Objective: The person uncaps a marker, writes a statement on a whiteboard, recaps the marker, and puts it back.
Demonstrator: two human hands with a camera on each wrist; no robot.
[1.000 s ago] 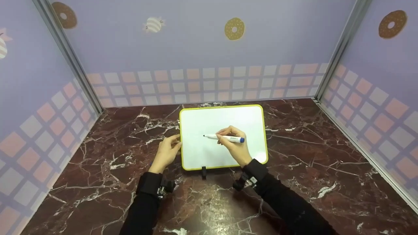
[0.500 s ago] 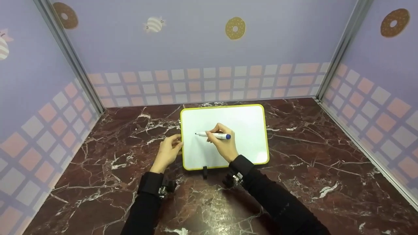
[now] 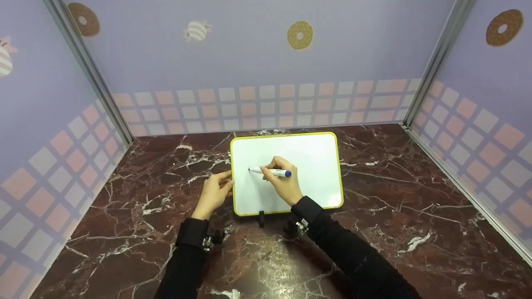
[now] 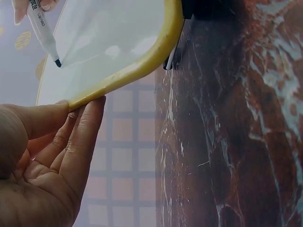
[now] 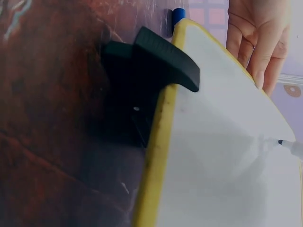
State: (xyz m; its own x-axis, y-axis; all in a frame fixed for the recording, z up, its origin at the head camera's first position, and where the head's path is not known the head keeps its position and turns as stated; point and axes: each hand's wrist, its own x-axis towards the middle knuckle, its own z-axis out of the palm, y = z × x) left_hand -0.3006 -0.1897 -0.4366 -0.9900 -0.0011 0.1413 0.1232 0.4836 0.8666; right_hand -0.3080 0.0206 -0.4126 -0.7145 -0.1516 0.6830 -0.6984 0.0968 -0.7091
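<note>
A whiteboard (image 3: 299,153) with a yellow rim leans on a black stand (image 5: 156,61) whose clip hooks over its lower edge. My left hand (image 3: 215,192) pinches the board's left rim between thumb and fingers. With my right hand (image 3: 284,178) I grip a white marker (image 3: 274,171) with a blue rear end, pen-fashion, in front of the board's left half. The dark marker tip (image 4: 57,62) is at or very near the white surface; contact is hard to tell. No clear marks show on the board.
The dark red marbled table (image 3: 137,249) extends around the board. Behind stands a lilac wall (image 3: 249,62) with checks and sweets. A small blue cylindrical thing (image 5: 178,15) lies beyond the board's lower left corner.
My right hand has moved left with the marker, carrying the tip from near the board's middle toward its left side, then almost stopped. The left hand keeps its place on the rim.
</note>
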